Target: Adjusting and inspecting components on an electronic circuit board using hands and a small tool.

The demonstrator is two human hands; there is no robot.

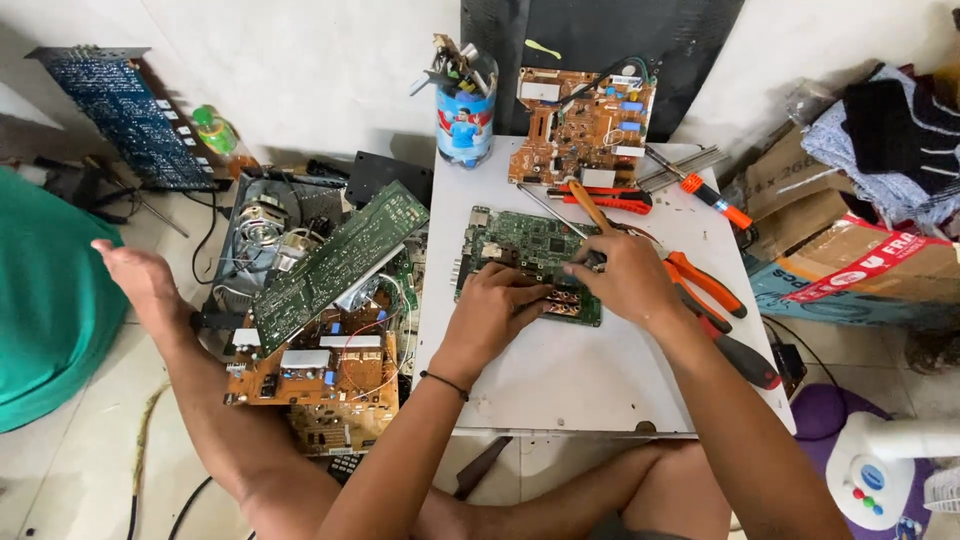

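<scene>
Both forearms reach forward over the white table (560, 380) to the green circuit board (520, 245): left hand (495, 300) fingers curled pressing its near edge, right hand (625, 275) closed around a wooden-handled screwdriver (590, 207) angled away over the board's right end.

White table (560, 385) bears circuit boards (530, 250), pliers (705, 285).

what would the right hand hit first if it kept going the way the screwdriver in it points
Likely the red-handled cutter lying just beyond the green circuit board; past that, the brown circuit board. The right hand holds the screwdriver angled up-left; heights are unclear.
</scene>
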